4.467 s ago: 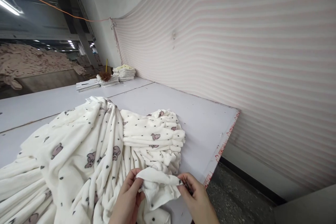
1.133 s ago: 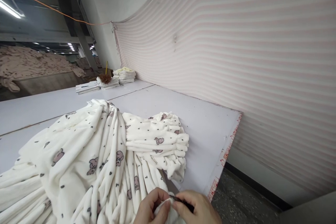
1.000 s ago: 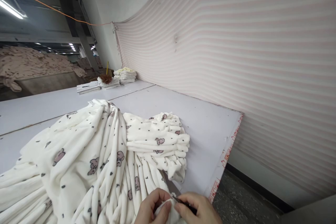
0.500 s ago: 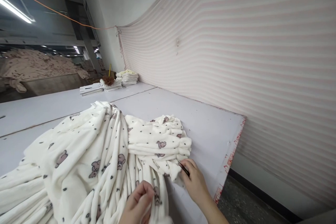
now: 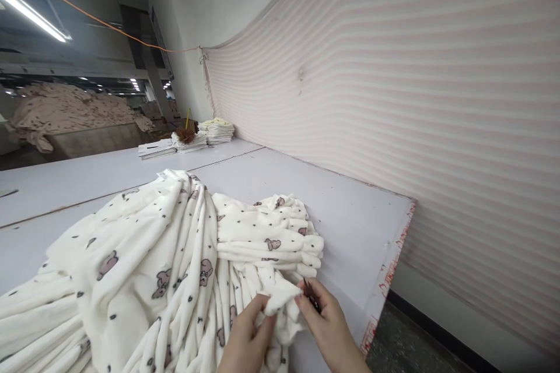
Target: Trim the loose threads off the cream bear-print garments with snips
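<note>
A heap of white plush garments [image 5: 131, 262], printed with brown bears and small dark marks, covers the near side of the table. My left hand [image 5: 251, 332] pinches a white edge of the nearest garment [image 5: 282, 297] between thumb and fingers. Just across from it, my right hand [image 5: 324, 320] grips the same edge with thumb and fingertip. Tucked in that right hand are small dark thread snips [image 5: 311, 294], their pointed tips showing above the fingers; the rest is hidden by the hand. Gathered sleeve or cuff ends [image 5: 310, 245] lie just beyond both hands.
The pale table [image 5: 350, 215] ends at a red-printed edge [image 5: 396, 256] on the right. Stacks of folded white cloth [image 5: 216, 131] and paper sheets [image 5: 157, 148] sit at the back. A pink-striped curtain [image 5: 371, 87] hangs alongside. Beyond lies a large brownish fabric pile [image 5: 74, 108].
My left hand has risen and moved right to pinch the garment edge. My right hand has come slightly lower and now grips that edge too. The view has shifted slightly.
</note>
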Demonstrator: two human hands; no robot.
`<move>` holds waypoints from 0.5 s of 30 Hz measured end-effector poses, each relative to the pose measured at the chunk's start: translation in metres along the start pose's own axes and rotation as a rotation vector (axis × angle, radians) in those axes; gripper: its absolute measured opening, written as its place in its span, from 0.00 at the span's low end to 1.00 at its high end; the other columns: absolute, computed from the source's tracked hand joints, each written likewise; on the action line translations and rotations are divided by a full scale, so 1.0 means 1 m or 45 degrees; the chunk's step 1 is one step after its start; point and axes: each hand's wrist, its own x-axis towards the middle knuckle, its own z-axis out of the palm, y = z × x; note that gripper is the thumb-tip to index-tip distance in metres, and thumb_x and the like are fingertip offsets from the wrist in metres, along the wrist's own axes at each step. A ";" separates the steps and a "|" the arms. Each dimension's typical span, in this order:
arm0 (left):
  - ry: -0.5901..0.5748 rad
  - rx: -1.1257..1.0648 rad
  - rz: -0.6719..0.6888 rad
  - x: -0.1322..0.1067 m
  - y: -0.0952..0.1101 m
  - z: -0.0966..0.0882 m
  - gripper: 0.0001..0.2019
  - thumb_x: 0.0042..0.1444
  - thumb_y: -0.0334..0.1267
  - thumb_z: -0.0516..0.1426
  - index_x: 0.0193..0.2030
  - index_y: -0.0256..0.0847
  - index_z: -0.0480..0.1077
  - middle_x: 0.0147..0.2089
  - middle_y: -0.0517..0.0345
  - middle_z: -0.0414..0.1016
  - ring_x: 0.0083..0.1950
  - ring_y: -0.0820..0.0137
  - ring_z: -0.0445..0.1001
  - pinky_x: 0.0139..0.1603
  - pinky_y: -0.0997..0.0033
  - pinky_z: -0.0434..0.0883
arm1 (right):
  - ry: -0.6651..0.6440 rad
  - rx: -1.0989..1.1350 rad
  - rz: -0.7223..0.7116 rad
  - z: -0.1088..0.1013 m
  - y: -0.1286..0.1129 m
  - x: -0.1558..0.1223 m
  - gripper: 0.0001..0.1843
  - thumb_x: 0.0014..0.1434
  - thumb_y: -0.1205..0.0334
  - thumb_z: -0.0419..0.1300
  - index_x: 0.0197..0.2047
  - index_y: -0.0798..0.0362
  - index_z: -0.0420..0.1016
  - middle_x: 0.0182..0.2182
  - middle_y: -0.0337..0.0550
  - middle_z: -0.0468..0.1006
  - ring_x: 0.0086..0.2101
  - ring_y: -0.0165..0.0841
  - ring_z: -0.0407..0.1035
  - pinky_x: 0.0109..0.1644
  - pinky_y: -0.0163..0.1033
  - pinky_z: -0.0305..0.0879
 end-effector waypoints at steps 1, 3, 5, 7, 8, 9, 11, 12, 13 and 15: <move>-0.047 -0.138 -0.074 -0.001 0.000 -0.003 0.13 0.55 0.51 0.55 0.33 0.43 0.65 0.19 0.70 0.59 0.18 0.75 0.55 0.20 0.78 0.55 | 0.039 -0.083 -0.034 -0.003 0.001 0.002 0.09 0.62 0.56 0.55 0.38 0.53 0.71 0.31 0.38 0.73 0.33 0.33 0.68 0.36 0.32 0.65; -0.085 -0.341 -0.180 -0.004 0.000 -0.010 0.18 0.54 0.57 0.56 0.34 0.44 0.62 0.16 0.75 0.52 0.16 0.79 0.46 0.17 0.80 0.49 | 0.135 -0.240 -0.119 -0.010 0.002 0.005 0.10 0.63 0.57 0.54 0.38 0.53 0.72 0.33 0.41 0.75 0.36 0.35 0.70 0.39 0.33 0.65; -0.092 -0.477 -0.221 -0.007 0.004 -0.015 0.21 0.51 0.59 0.59 0.34 0.43 0.62 0.16 0.76 0.52 0.16 0.81 0.45 0.17 0.81 0.48 | 0.161 -0.316 -0.178 -0.017 0.004 0.004 0.09 0.63 0.59 0.54 0.39 0.52 0.73 0.36 0.44 0.76 0.39 0.36 0.71 0.42 0.34 0.66; -0.091 -0.518 -0.234 -0.010 0.010 -0.017 0.22 0.49 0.59 0.61 0.34 0.42 0.64 0.17 0.75 0.55 0.16 0.82 0.46 0.17 0.82 0.48 | 0.095 -0.304 -0.214 -0.019 0.004 -0.002 0.09 0.63 0.61 0.54 0.43 0.50 0.73 0.42 0.45 0.76 0.45 0.36 0.70 0.47 0.34 0.66; -0.095 -0.495 -0.228 -0.011 0.014 -0.018 0.22 0.49 0.58 0.61 0.34 0.42 0.65 0.17 0.74 0.56 0.16 0.82 0.47 0.17 0.82 0.48 | 0.042 -0.282 -0.228 -0.018 0.003 -0.006 0.11 0.63 0.63 0.54 0.47 0.49 0.73 0.47 0.46 0.74 0.49 0.36 0.69 0.50 0.34 0.65; -0.108 -0.455 -0.217 -0.011 0.019 -0.017 0.21 0.49 0.58 0.61 0.35 0.41 0.66 0.18 0.74 0.56 0.16 0.83 0.48 0.17 0.82 0.49 | -0.009 -0.256 -0.247 -0.016 0.001 -0.011 0.15 0.62 0.65 0.53 0.51 0.47 0.72 0.52 0.46 0.72 0.53 0.36 0.66 0.53 0.35 0.63; -0.141 -0.345 -0.188 -0.012 0.028 -0.016 0.21 0.48 0.56 0.63 0.35 0.39 0.69 0.18 0.72 0.58 0.16 0.83 0.51 0.17 0.83 0.49 | -0.114 -0.220 -0.281 -0.007 -0.003 -0.018 0.26 0.59 0.70 0.53 0.58 0.42 0.68 0.61 0.43 0.64 0.59 0.37 0.59 0.58 0.37 0.59; -0.151 -0.310 -0.174 -0.013 0.032 -0.016 0.21 0.47 0.55 0.63 0.35 0.38 0.71 0.19 0.70 0.61 0.16 0.83 0.51 0.18 0.82 0.49 | -0.150 -0.211 -0.272 -0.002 -0.006 -0.019 0.30 0.55 0.72 0.54 0.59 0.40 0.67 0.62 0.41 0.63 0.59 0.38 0.59 0.58 0.38 0.59; -0.155 -0.309 -0.170 -0.013 0.035 -0.015 0.22 0.46 0.55 0.64 0.37 0.37 0.72 0.22 0.68 0.65 0.16 0.84 0.52 0.18 0.82 0.49 | -0.155 -0.179 -0.223 0.003 -0.008 -0.018 0.32 0.51 0.74 0.55 0.58 0.40 0.70 0.59 0.41 0.65 0.56 0.38 0.62 0.56 0.38 0.60; -0.109 -0.380 -0.189 -0.016 0.035 -0.014 0.26 0.44 0.55 0.65 0.43 0.38 0.73 0.34 0.60 0.73 0.16 0.86 0.51 0.18 0.81 0.50 | -0.081 -0.049 -0.050 0.011 -0.009 -0.012 0.24 0.45 0.74 0.58 0.44 0.44 0.78 0.45 0.41 0.74 0.44 0.37 0.69 0.48 0.36 0.64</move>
